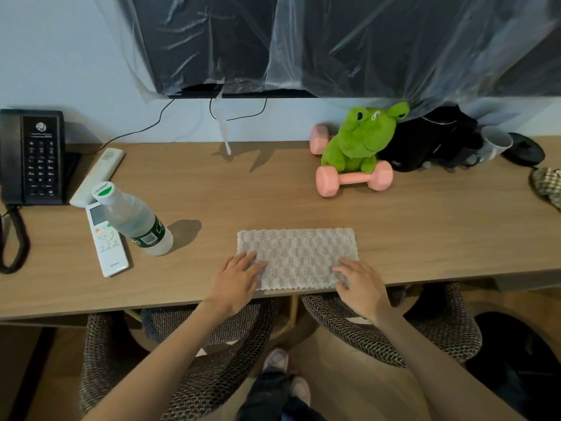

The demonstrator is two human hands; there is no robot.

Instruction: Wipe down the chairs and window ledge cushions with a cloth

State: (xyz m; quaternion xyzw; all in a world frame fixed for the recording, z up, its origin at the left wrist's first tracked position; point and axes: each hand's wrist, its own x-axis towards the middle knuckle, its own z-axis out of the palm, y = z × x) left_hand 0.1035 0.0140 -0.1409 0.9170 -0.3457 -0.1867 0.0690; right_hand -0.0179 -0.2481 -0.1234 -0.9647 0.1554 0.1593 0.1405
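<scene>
Both your hands lie on the cloth (299, 253) at the desk (273, 189) front, lower centre: left hand (235, 284) flat-fingered, right hand (359, 287) bent-fingered, grip unclear. Woven chairs (212, 329) sit beneath.

On the desk (273, 192), a plush frog (361, 138) sits just behind a pink dumbbell (353, 179).

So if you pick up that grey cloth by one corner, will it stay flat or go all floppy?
Probably floppy: the cloth looks soft and fluffy and lies flat against the desk. It's likely light too, since it looks thin. Its bumpy weave should give some grip, so it probably won't slip away easily.
</scene>
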